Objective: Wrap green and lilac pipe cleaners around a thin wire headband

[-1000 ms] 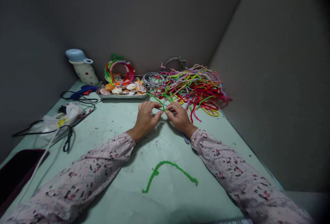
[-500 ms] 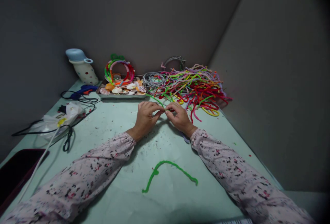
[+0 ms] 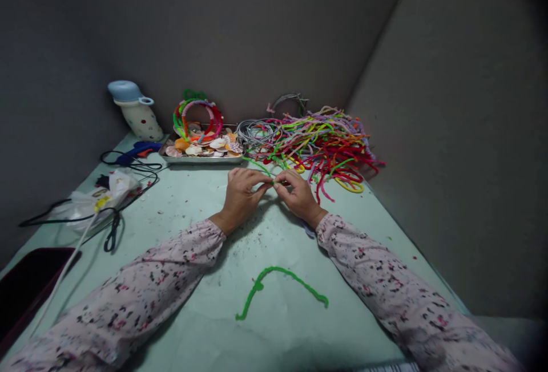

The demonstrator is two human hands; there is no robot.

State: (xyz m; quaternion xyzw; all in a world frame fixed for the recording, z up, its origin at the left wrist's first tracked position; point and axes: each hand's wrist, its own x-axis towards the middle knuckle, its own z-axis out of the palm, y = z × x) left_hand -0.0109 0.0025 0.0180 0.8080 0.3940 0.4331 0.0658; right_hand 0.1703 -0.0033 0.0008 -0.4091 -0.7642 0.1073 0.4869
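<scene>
We have a green strand (image 3: 259, 165) in our fingers, pinched where the tips of the left hand (image 3: 243, 198) and the right hand (image 3: 297, 194) all but meet. Thumb and forefinger are closed on each side, with only a speck of green showing between them, so we cannot tell how the strand is bent inside the pinch. Its visible length runs away from the fingertips and slants to our left, passing beyond the left forefinger, so the left hand is nearer this free length. The far end sits by the near right corner of the tray (image 3: 205, 160); whether it touches, we cannot tell. A second, bent piece (image 3: 276, 270) lies on the table (image 3: 205, 320), on our side of the fingers and well apart from them. It spreads crosswise, its arch towards the fingertips and its two legs opening towards us, about midway between the hands. Beyond the right fingers lies the heap (image 3: 334, 138) of coloured strands; beyond the left, shells (image 3: 194, 150) fill the tray, with hoops (image 3: 176, 124) standing on them.
</scene>
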